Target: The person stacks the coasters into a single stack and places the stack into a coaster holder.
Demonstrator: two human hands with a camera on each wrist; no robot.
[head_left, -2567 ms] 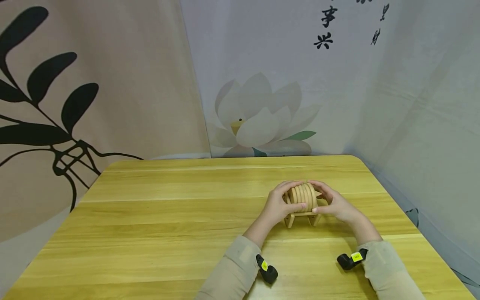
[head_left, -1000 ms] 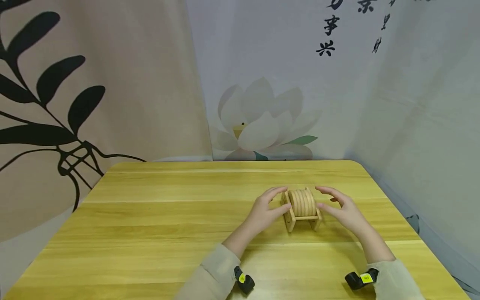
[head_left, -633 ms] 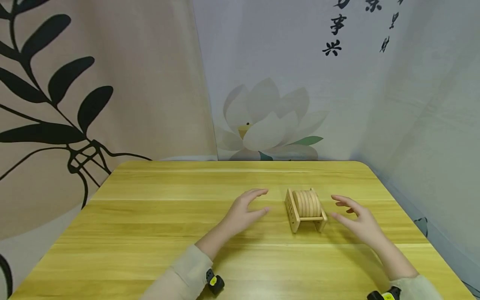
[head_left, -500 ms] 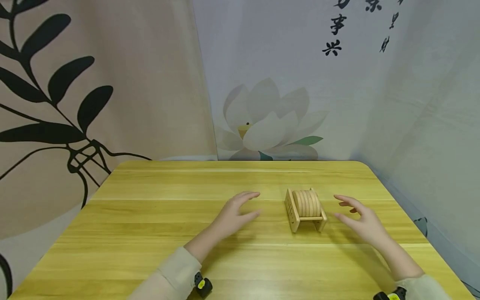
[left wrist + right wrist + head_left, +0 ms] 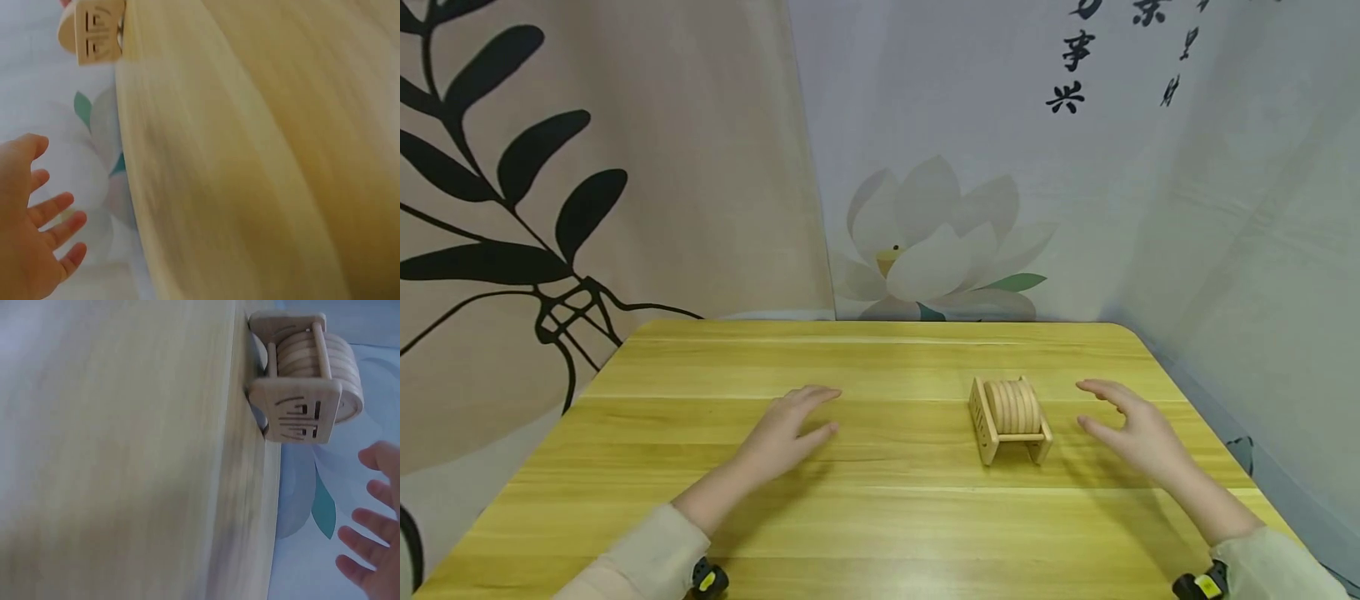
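Note:
A light wooden coaster rack (image 5: 988, 433) stands on the table right of centre, with several round wooden coasters (image 5: 1013, 407) on edge in a row inside it. The right wrist view shows the rack's side panel (image 5: 300, 412) with cut-out slots. To the left of the rack, well apart from it, my left hand (image 5: 782, 433) hovers over the table with fingers spread and nothing in them. My right hand (image 5: 1138, 429) is on the rack's right side, closer to it, thumb and fingers apart and holding nothing.
The wooden table (image 5: 880, 517) has its far edge against a curtain (image 5: 940, 167) printed with a lotus, leaves and writing. Black wrist cameras sit at both sleeves, the left camera (image 5: 707, 577) and the right camera (image 5: 1202, 583).
Both hands have let go of the coasters in the rack and drawn apart, the left hand far to the left and the right hand slightly right. The rack stays standing on the table.

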